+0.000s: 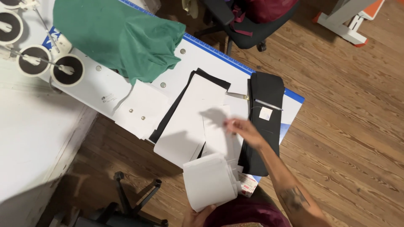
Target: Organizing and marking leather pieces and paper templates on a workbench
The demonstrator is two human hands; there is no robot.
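Two hands show here, both yours. Your right hand, just right of the frame's centre, reaches out over the white sheets spread on the white table. Its fingers look loosely extended with the tips at the right edge of the upper sheet, but the hand is blurred, so I cannot tell whether they pinch that edge or only rest on it.

Your left hand, at the bottom centre, is mostly out of view; its fingers appear curled under the lower end of a rolled white piece, gripping it from below.

By my judgement the sheets are light, thin and limp, paper or interfacing, and likely to slide over each other. Take an edge or corner between thumb and fingertips, rather than pressing on the middle. The roll looks soft and springy; a gentle grip around its body should keep it from uncurling.

Just right of your right hand lies folded black fabric, and just above that hand a pair of scissors. Green cloth is heaped at the upper left.
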